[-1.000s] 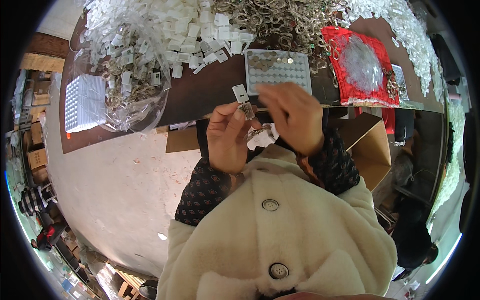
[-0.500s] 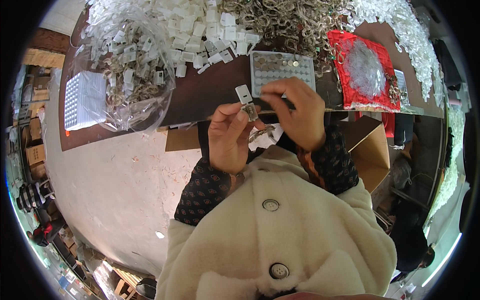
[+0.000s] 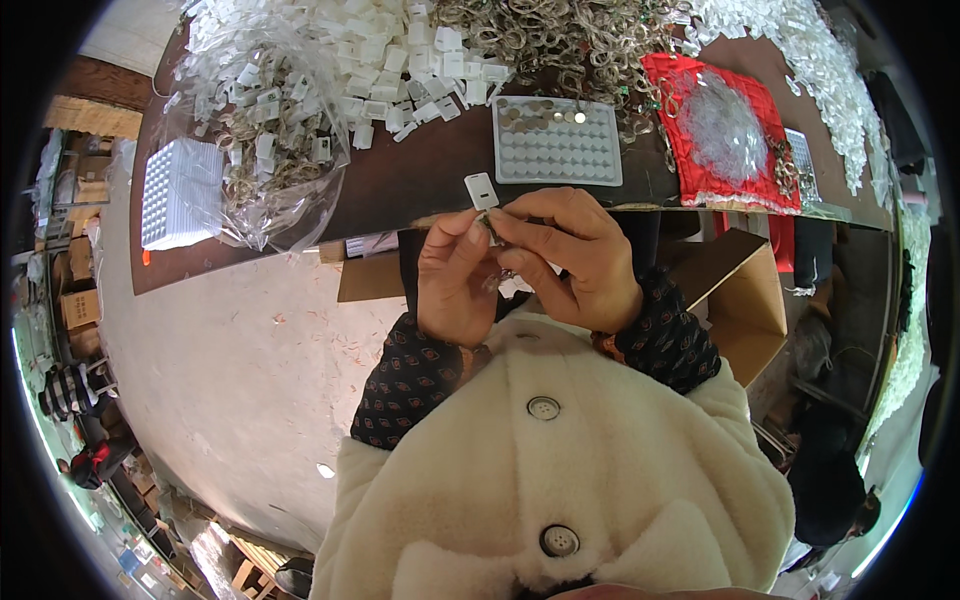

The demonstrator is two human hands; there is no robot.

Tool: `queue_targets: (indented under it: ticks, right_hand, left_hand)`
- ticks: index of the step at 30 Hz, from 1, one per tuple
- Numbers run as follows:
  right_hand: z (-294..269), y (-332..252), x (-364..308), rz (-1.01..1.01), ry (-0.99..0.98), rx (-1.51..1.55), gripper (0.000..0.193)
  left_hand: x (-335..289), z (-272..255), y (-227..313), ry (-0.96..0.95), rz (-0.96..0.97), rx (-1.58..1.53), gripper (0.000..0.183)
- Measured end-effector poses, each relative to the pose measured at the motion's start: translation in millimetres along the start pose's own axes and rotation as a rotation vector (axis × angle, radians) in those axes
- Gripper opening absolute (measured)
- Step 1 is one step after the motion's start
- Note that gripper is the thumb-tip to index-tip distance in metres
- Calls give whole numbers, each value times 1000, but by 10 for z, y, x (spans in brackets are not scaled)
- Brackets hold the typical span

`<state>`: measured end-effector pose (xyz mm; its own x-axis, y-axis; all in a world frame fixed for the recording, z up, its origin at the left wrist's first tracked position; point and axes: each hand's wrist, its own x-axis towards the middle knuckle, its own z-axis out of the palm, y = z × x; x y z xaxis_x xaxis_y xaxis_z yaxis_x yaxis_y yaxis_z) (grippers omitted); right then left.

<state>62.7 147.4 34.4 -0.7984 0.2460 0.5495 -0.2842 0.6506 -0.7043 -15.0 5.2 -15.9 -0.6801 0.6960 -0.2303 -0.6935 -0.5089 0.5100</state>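
My left hand (image 3: 456, 285) is closed around the lower part of a small white plastic case (image 3: 481, 190), held just off the table's front edge. The case's white half, with a dark slot, sticks up above my fingertips. My right hand (image 3: 578, 262) is bent in from the other side, its fingertips meeting the case's lower part. What those fingers pinch is hidden. Beyond my hands lies a pale pocketed tray (image 3: 560, 165) with several round coin cells (image 3: 580, 117) along its far rows. A strap or cord partly shows beneath my fingers.
A clear plastic bag (image 3: 290, 215) of cases with straps lies left, beside stacked white trays (image 3: 180, 195). White cases (image 3: 375, 65) and beige straps (image 3: 575, 35) are heaped behind. Red cloth (image 3: 690, 150) with clear pieces lies right; an open cardboard box (image 3: 750, 310) stands below the table.
My right hand has come down and left from near the tray to meet the case in my left hand. The case's lower half is now covered by fingers.
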Motion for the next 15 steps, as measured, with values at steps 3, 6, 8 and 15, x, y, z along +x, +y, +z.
queue_targets:
  ticks: [3,6,8,15]
  right_hand:
    - [-7,-8,-19,291,47,296,23]
    - [-18,56,11,749,17,803,25]
    - [-24,63,-1,766,31,833,22]
    - [-20,83,-77,88,31,572,27]
  left_hand:
    - [2,-10,6,-184,-74,-85,18]
    - [-48,-24,-36,-111,-121,-1,17]
    - [-54,-36,-44,-133,-151,9,17]
    - [-115,59,-30,-119,-184,-52,29]
